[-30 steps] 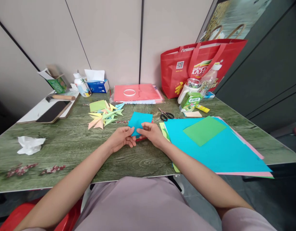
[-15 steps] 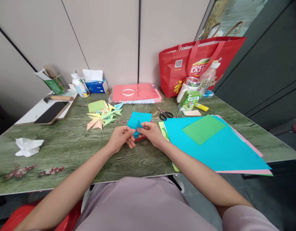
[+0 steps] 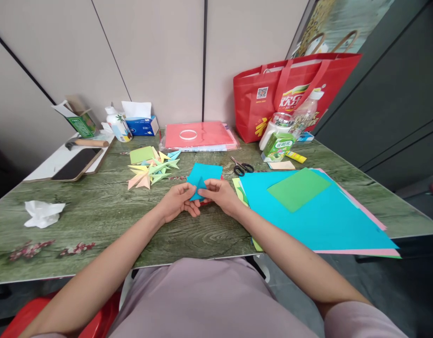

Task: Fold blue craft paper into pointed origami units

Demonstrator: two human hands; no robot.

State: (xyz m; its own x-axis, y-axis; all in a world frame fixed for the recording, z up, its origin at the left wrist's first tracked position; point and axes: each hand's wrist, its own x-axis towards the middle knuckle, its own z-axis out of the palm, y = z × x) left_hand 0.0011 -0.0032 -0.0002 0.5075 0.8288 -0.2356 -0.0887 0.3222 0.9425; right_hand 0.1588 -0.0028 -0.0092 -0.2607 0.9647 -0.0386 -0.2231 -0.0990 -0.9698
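Between my two hands is a small folded piece of blue paper (image 3: pixel 200 186), its pointed part standing up. My left hand (image 3: pixel 179 202) pinches its left side between thumb and fingers. From the other side my right hand (image 3: pixel 219 195) grips it the same way, thumb across the front. Just behind and below lies a blue paper square (image 3: pixel 209 171), with a bit of red showing beneath it at the right. Left of my hands, several folded pastel paper pieces (image 3: pixel 151 172) with sharp points lie in a heap.
Scissors (image 3: pixel 242 167) lie right of the blue square. Large coloured sheets (image 3: pixel 286 225) with a green sheet (image 3: pixel 299 188) on top cover the table's right. Behind stand a red bag (image 3: pixel 258 108), a green carton (image 3: pixel 277 146) and a tissue box (image 3: pixel 142 126). A crumpled tissue (image 3: pixel 43 214) lies left.
The folded blue paper has turned slightly between my fingers, and its upright point now leans a little further left. Both hands keep their pinch in nearly the same place.
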